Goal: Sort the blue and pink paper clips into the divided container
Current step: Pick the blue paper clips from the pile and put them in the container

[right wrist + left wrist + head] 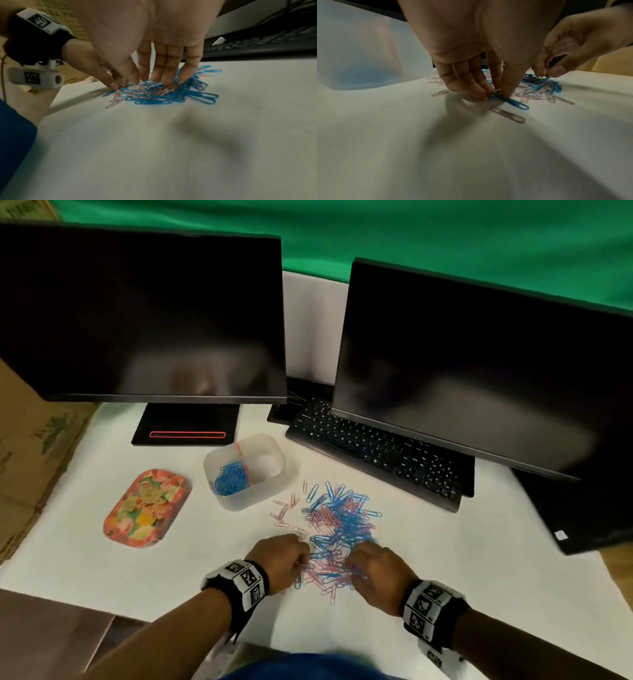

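A heap of blue and pink paper clips (339, 525) lies on the white table. Behind and to its left stands the frosted divided container (245, 470), with blue clips (229, 478) in its left compartment. My left hand (303, 563) is at the heap's near left edge. Its thumb and curled fingers pinch a clip (496, 91) that shows pink between the tips, and a blue clip (516, 103) runs out from under the thumb. My right hand (145, 79) reaches down into the heap's near right side. Its thumb and forefinger pinch a blue clip (545, 79).
A flowered tray (147, 508) lies left of the container. Two dark monitors (144, 313) stand at the back, with a black keyboard (376, 453) under the right one. Cardboard (30, 446) borders the table on the left. A loose pink clip (508, 115) lies near my left hand.
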### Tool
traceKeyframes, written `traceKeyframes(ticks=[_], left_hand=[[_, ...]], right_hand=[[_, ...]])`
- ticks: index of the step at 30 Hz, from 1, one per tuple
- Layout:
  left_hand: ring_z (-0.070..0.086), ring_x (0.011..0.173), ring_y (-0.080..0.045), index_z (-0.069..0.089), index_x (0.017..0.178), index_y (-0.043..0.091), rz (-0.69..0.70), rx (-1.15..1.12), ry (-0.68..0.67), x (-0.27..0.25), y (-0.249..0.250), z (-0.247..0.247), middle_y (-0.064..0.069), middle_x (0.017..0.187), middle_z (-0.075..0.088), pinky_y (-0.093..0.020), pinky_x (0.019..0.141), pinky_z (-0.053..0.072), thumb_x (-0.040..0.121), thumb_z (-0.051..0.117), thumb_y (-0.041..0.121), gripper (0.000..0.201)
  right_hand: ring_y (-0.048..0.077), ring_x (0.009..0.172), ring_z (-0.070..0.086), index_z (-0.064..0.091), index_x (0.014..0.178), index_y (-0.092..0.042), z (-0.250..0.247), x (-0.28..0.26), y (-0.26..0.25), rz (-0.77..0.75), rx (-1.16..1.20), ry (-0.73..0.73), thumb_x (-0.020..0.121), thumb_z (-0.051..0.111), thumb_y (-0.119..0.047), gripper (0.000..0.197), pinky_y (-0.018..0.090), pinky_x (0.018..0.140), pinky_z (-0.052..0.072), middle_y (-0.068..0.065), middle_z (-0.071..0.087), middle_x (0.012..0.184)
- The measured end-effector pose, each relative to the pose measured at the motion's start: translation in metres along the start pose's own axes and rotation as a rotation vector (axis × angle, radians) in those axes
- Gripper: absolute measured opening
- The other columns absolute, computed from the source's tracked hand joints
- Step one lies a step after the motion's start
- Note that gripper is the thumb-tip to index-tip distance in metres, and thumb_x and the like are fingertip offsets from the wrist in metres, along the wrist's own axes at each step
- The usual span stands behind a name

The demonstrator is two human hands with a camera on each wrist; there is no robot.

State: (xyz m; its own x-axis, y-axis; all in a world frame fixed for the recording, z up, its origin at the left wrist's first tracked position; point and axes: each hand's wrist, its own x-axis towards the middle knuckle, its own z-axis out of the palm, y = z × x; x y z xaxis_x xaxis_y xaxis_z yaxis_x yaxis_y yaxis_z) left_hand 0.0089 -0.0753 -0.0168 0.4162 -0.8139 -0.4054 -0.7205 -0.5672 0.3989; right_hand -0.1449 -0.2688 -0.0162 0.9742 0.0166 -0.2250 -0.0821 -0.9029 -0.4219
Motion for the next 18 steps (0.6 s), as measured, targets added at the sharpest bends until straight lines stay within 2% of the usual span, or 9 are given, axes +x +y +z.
traceKeyframes(ticks=[2, 3, 5, 7, 8, 10, 13, 15, 18], left_hand=[[0.059, 0.099, -0.019, 0.061, 0.097, 0.026, -0.039, 0.000, 0.016, 0.000, -0.007, -0.002, 0.007, 0.106, 0.059, -0.026, 0.077, 0.042, 0.085, 0.053, 0.027, 0.014], [0.058, 0.101, -0.020, 0.060, 0.097, 0.026, -0.055, 0.014, 0.023, 0.000, -0.008, -0.004, 0.006, 0.108, 0.058, -0.027, 0.077, 0.042, 0.085, 0.053, 0.026, 0.015], [0.055, 0.107, -0.023, 0.059, 0.106, 0.025, -0.069, 0.043, 0.044, 0.002, -0.009, -0.009, 0.002, 0.114, 0.054, -0.030, 0.081, 0.044, 0.085, 0.053, 0.025, 0.022], [0.050, 0.115, -0.024, 0.054, 0.122, 0.023, -0.031, 0.049, 0.101, 0.006, -0.006, -0.011, 0.000, 0.124, 0.049, -0.033, 0.090, 0.046, 0.086, 0.053, 0.023, 0.036], [0.047, 0.118, -0.024, 0.050, 0.129, 0.022, 0.007, 0.050, 0.130, 0.011, -0.001, -0.012, -0.001, 0.129, 0.046, -0.034, 0.094, 0.045, 0.086, 0.052, 0.021, 0.042], [0.041, 0.126, -0.023, 0.041, 0.139, 0.023, 0.097, 0.067, 0.160, 0.020, 0.011, -0.012, -0.001, 0.141, 0.039, -0.036, 0.101, 0.040, 0.087, 0.052, 0.019, 0.054], [0.027, 0.138, -0.024, 0.030, 0.146, 0.021, 0.169, 0.154, 0.121, 0.034, 0.027, -0.009, -0.002, 0.153, 0.025, -0.041, 0.107, 0.033, 0.087, 0.052, 0.018, 0.062], [0.020, 0.142, -0.026, 0.030, 0.145, 0.021, 0.166, 0.236, 0.075, 0.037, 0.026, -0.007, -0.005, 0.155, 0.020, -0.045, 0.108, 0.031, 0.088, 0.052, 0.021, 0.061], [0.011, 0.146, -0.027, 0.030, 0.145, 0.026, 0.131, 0.292, 0.006, 0.031, 0.013, -0.005, -0.006, 0.158, 0.013, -0.048, 0.112, 0.025, 0.085, 0.053, 0.017, 0.065]], right_hand=[[0.023, 0.088, 0.061, 0.059, 0.105, -0.026, 0.006, -0.006, 0.007, 0.079, -0.018, 0.118, 0.079, 0.053, -0.033, 0.027, 0.035, 0.069, 0.053, -0.003, 0.061, 0.100], [0.024, 0.093, 0.061, 0.057, 0.112, -0.026, 0.007, -0.008, 0.009, 0.119, -0.021, 0.152, 0.079, 0.054, -0.033, 0.034, 0.037, 0.073, 0.052, -0.002, 0.060, 0.108], [0.026, 0.111, 0.056, 0.049, 0.130, -0.025, 0.005, -0.005, 0.010, 0.207, -0.016, 0.163, 0.083, 0.053, -0.033, 0.047, 0.040, 0.090, 0.047, 0.000, 0.053, 0.129], [0.025, 0.134, 0.038, 0.034, 0.144, -0.023, 0.003, 0.003, 0.010, 0.273, 0.009, 0.106, 0.089, 0.048, -0.036, 0.058, 0.038, 0.109, 0.032, 0.002, 0.035, 0.149], [0.024, 0.141, 0.028, 0.028, 0.148, -0.021, 0.002, 0.009, 0.009, 0.279, 0.017, 0.081, 0.091, 0.046, -0.037, 0.062, 0.037, 0.113, 0.025, 0.003, 0.027, 0.154], [0.023, 0.146, 0.017, 0.021, 0.150, -0.019, 0.005, 0.019, 0.005, 0.246, -0.004, 0.038, 0.092, 0.043, -0.039, 0.066, 0.037, 0.118, 0.016, 0.005, 0.018, 0.158], [0.025, 0.148, 0.006, 0.011, 0.152, -0.026, 0.012, 0.023, -0.001, 0.190, -0.089, -0.079, 0.093, 0.040, -0.043, 0.067, 0.041, 0.120, 0.008, 0.003, 0.007, 0.161], [0.029, 0.148, 0.000, 0.010, 0.151, -0.034, 0.013, 0.021, -0.002, 0.145, -0.130, -0.131, 0.092, 0.039, -0.048, 0.067, 0.046, 0.120, 0.004, 0.006, 0.001, 0.161], [0.034, 0.147, -0.005, 0.009, 0.147, -0.045, 0.007, 0.016, 0.000, 0.116, -0.191, -0.188, 0.091, 0.035, -0.059, 0.064, 0.052, 0.117, -0.001, 0.009, -0.005, 0.161]])
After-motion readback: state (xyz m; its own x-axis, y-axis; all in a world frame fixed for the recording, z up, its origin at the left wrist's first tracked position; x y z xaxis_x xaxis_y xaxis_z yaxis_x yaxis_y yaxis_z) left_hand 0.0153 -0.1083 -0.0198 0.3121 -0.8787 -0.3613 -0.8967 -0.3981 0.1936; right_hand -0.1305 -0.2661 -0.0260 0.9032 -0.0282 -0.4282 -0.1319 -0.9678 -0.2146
